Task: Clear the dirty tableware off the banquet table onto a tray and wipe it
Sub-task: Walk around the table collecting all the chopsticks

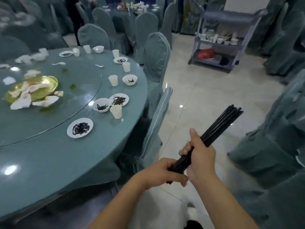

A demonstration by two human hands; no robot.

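Though the table is far from cleared, collection is judged to be under way, beginning with the loose utensils. Its glass turntable carries a gold platter heaped with crumpled white napkins and shows green spills. Covered chairs stand pushed in against the table's edge, so the person stands off from it on the tiled floor.

A grey cart stands well apart across the aisle. White crockery sits on its middle shelf and something red on the bottom one. It is probably the drop-off point. No tray can be made out on the table.

Around the rim sit soiled plates, bowls with dark residue, and white cups, all untouched, with two spoons further back.

The chopsticks, a black bundle, are off the table and held over the floor, tips fanning up and to the right. The right hand is wrapped round the middle of the bundle, thumb raised. The left hand is curled round its lower end. This two-handed grip appears meant to square the sticks into one tidy bundle for carrying. A loose stick could slip out at the fanned end.
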